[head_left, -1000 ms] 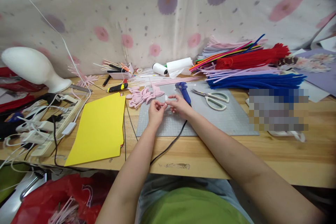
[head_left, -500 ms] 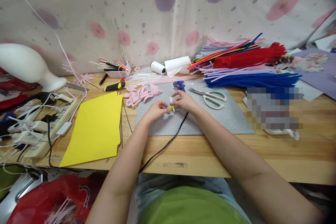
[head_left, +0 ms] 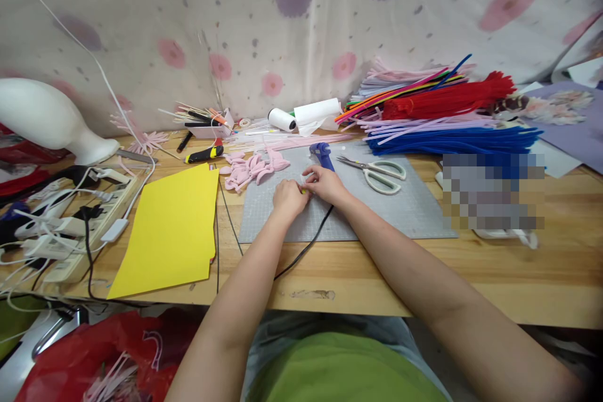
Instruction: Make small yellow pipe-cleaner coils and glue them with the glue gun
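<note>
Above the grey cutting mat (head_left: 400, 217), my two hands meet closely. My left hand (head_left: 289, 200) is closed, its fingers curled at a small yellow piece (head_left: 304, 190). From the other side my right hand (head_left: 326, 186) pinches at the same piece, which is mostly covered by fingers, so its kind is unclear. A blue glue gun (head_left: 322, 154) lies just beyond my right hand, and a black cord (head_left: 306, 251) runs under my right wrist. Scissors with pale handles (head_left: 384, 177) rest to the right. Pink fuzzy petal shapes (head_left: 254, 169) lie beyond my left hand.
Yellow sheets (head_left: 169, 232) lie on the left, beside a power strip (head_left: 103, 213) with tangled cables. Bundles of blue (head_left: 452, 140) and red pipe cleaners (head_left: 447, 97) are piled at the back right. A utility knife (head_left: 204, 154) and white roll (head_left: 318, 113) lie toward the back.
My left hand has moved right and its fingers have curled, closing in on my right hand. The white part visible with the yellow piece before is now hidden by fingers.
</note>
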Motion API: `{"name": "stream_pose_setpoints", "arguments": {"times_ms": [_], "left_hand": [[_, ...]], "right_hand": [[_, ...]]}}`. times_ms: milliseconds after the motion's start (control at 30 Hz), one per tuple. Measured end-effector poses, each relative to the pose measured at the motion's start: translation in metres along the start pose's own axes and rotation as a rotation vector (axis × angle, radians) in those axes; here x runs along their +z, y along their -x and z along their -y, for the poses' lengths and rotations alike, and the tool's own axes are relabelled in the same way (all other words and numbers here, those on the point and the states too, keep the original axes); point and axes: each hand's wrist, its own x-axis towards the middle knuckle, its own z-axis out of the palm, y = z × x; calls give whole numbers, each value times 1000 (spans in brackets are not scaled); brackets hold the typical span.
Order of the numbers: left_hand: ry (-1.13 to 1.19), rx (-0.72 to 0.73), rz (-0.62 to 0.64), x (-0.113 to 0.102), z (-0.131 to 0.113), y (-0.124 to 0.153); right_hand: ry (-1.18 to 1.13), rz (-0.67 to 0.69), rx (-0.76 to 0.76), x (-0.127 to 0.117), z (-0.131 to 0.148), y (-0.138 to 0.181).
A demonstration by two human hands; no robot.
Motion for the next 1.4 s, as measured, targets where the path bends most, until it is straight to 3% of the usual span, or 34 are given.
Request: {"name": "stream_pose_setpoints", "arguments": {"times_ms": [133,233,367,533,867,1033,1200,1300,1400], "left_hand": [[172,-4,-59,6,5,-2],[559,14,-88,13,14,-5],[1085,27,-28,17,21,-8],[1355,-15,79,14,21,-1],[1394,9,45,16,21,5],[1318,63,-146,18,22,3],[1010,157,-510,9,24,9],[953,67,-611,9,26,8],[1041,-83,-601,15,31,1]], "right_hand": [[-154,6,25,-4,6,0],[-310,28,26,-9,13,0],[-400,25,14,-12,20,2],[-449,17,25,-11,27,6],[-470,-68,55,-13,29,10],[-442,-104,94,-14,30,10],[-563,-33,152,-5,29,12],[-585,66,136,4,27,13],[-418,14,8,11,25,16]]}}
